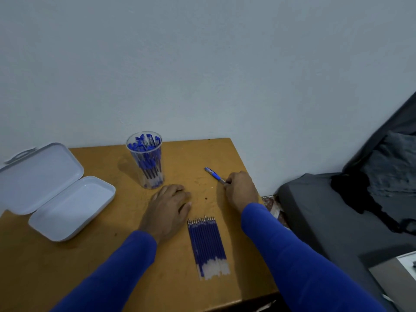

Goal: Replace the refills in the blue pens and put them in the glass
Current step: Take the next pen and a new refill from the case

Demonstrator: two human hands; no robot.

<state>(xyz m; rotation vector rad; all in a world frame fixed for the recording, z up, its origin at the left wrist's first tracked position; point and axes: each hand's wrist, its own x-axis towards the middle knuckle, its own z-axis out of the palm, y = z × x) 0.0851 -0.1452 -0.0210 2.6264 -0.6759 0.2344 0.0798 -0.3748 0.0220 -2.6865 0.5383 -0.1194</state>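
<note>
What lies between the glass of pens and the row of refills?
In the head view, the left hand rests on the table between the glass and the refills.

Clear glossy plastic glass (145, 163) beyond left hand (167, 208); matt, scuffed wood table (67, 262) beneath; smooth white plastic case (54, 192) further left; blue cloth sleeves (292, 255).
</note>
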